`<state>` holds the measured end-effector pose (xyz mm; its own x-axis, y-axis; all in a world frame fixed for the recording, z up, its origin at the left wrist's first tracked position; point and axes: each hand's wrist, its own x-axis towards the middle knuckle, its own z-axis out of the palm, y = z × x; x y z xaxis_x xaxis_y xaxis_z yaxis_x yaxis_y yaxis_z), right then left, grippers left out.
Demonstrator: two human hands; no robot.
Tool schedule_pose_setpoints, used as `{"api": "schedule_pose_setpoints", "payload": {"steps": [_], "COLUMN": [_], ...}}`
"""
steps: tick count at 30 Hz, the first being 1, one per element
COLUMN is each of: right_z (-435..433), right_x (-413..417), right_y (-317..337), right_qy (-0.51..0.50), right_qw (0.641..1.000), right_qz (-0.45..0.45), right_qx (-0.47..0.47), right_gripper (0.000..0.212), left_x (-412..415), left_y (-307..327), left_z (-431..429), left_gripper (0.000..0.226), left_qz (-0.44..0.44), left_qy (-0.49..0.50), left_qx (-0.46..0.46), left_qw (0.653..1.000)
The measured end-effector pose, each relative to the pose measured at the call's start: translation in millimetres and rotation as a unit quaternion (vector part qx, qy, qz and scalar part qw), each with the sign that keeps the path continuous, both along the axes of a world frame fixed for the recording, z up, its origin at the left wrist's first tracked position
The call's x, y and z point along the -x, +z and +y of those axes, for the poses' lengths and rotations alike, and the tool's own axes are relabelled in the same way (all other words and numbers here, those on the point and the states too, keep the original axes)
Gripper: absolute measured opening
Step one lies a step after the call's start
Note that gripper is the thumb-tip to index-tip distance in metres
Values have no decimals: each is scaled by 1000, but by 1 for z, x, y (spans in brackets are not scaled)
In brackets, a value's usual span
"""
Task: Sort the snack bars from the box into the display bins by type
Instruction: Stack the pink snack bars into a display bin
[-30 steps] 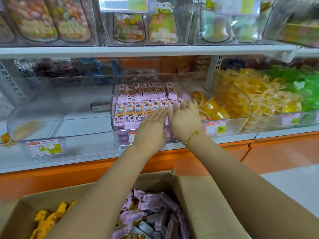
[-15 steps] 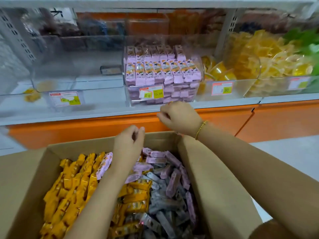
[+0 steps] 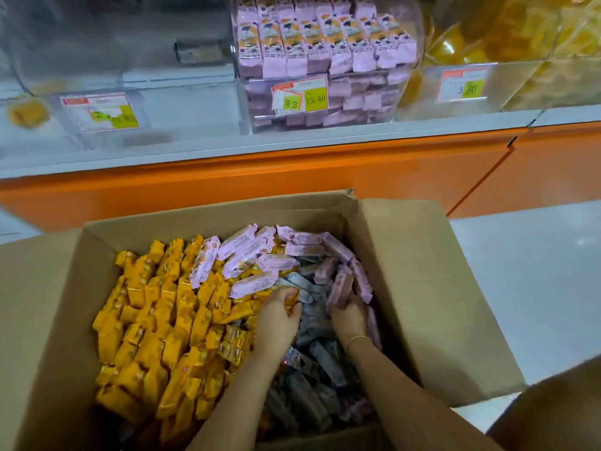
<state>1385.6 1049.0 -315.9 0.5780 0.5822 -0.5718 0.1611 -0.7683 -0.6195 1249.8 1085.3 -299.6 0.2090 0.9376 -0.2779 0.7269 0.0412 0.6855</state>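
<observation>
An open cardboard box [image 3: 211,213] sits below the shelf. Yellow snack bars [image 3: 156,320] fill its left side, and pink snack bars [image 3: 253,252] fill its right and far side. Both my hands are down in the pink pile. My left hand [image 3: 279,317] curls its fingers into the bars at the border with the yellow ones. My right hand [image 3: 348,315] grips pink bars that stand up from its fingers. On the shelf, the middle clear bin [image 3: 325,102] holds neat rows of pink bars.
A clear bin [image 3: 130,60] with a price tag [image 3: 100,112] stands left of the pink bin and holds almost nothing. Another bin [image 3: 487,34] to the right holds yellow sweets. Below runs the orange shelf base [image 3: 292,170]. White floor [image 3: 520,271] lies right of the box.
Both hands left the pink bin, came down over the box edge and pushed into the pink bars. My view tilted down onto the box.
</observation>
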Motion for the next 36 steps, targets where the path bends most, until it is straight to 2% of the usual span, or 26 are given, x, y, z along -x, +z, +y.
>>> {"api": "schedule_pose_setpoints", "payload": {"steps": [5, 9, 12, 15, 17, 18, 21, 24, 26, 29, 31, 33, 36], "right_z": [-1, 5, 8, 13, 19, 22, 32, 40, 44, 46, 43, 39, 35], "right_x": [-4, -11, -11, -4, 2, 5, 11, 14, 16, 21, 25, 29, 29], "right_y": [-14, -20, -22, -22, -12, -7, 8, 27, 47, 77, 98, 119, 147], "right_qy": [-34, -105, -146, -216, -282, -315, -371, -357, -332, -304, -250, -175, -76], "right_qw": [999, 992, 983, 957, 909, 883, 830, 822, 816, 809, 823, 837, 852], "right_qz": [25, 67, 109, 193, 304, 342, 400, 412, 423, 428, 412, 385, 324], "right_qx": [13, 26, 32, -15, -54, -69, -115, -161, -213, -264, -301, -346, -403], "right_gripper": [35, 26, 30, 16, 10, 11, 16, 24, 28, 33, 29, 25, 38], "left_x": [-49, -76, -90, -92, -88, -84, -61, -31, -17, -9, -8, -7, -6], "left_y": [-8, -24, -35, -37, -35, -31, 0, 36, 57, 79, 95, 111, 142], "left_z": [54, 87, 91, 89, 96, 100, 98, 82, 69, 54, 44, 35, 25], "left_gripper": [36, 42, 39, 33, 33, 34, 39, 34, 31, 29, 33, 30, 29], "left_qz": [3, 69, 129, 139, 74, 1, -233, -361, -408, -466, -489, -470, -429], "left_qy": [-53, -92, -117, -74, 8, 68, 222, 238, 238, 252, 233, 193, 147], "left_qx": [77, 154, 175, 188, 226, 260, 357, 417, 403, 310, 270, 225, 133], "left_qw": [996, 981, 969, 970, 971, 963, 877, 799, 784, 789, 796, 831, 881]}}
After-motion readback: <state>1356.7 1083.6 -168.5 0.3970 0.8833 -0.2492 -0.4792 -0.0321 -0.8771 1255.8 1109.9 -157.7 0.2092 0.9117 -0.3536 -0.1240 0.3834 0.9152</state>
